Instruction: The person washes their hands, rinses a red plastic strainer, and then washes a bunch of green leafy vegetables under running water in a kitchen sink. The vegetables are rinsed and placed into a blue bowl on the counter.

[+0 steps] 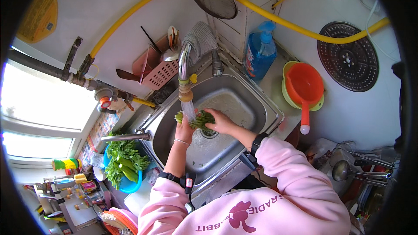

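Water runs from the chrome faucet (pixel 184 62) onto a bunch of green leafy vegetables (pixel 200 120), held over the stainless steel sink (pixel 225 99). My left hand (pixel 185 130) grips the pale stem end, right under the stream. Around the darker, leafy end, my right hand (pixel 220 122) is closed. Below the bunch the drain (pixel 209 133) shows in part, and small green bits lie on the sink floor.
Left of the sink, a blue basin (pixel 130 184) holds leafy greens and green peppers, beside a second spout (pixel 124 137). Behind stand a pink utensil basket (pixel 161 73) and a blue soap bottle (pixel 261 52). An orange ladle (pixel 303 83) rests in a green bowl (pixel 289 96) at right.
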Available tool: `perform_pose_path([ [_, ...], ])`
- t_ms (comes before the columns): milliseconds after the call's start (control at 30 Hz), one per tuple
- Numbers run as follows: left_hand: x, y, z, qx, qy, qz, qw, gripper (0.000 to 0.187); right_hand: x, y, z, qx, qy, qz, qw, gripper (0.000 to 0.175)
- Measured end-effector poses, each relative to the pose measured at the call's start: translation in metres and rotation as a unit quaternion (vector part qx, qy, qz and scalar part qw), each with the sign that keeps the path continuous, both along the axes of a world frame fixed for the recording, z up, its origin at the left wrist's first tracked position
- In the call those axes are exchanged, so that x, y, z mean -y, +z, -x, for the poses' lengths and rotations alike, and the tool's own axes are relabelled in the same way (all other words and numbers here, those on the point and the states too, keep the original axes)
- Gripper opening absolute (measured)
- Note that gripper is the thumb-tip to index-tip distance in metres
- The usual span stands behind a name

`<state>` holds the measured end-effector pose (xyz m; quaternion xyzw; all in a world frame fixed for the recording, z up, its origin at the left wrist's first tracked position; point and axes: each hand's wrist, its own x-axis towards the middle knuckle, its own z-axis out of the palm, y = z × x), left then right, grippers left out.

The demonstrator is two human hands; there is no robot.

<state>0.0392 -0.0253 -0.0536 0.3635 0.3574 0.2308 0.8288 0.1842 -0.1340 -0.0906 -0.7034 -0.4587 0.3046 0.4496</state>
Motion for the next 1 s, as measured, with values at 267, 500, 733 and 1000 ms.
perform_pose_path([
  [267, -0.022, 0.024, 0.029, -0.12, -0.031, -0.08, 0.989, 0.033, -0.017, 0.006, -0.01, -0.105, 0.125, 0.058, 0.985, 0.037],
  [500, -0.021, 0.008, 0.018, -0.085, -0.03, -0.021, 0.996, 0.034, -0.014, 0.008, -0.015, 0.005, 0.043, 0.052, 0.998, 0.037],
  [733, -0.009, 0.009, 0.006, -0.028, -0.14, 0.134, 0.981, 0.04, 0.012, 0.01, -0.033, -0.046, 0.014, -0.025, 0.999, 0.045],
  [1000, -0.003, 0.023, 0.004, -0.003, -0.179, 0.125, 0.976, 0.043, 0.001, 0.026, -0.02, -0.135, 0.123, 0.053, 0.982, 0.034],
])
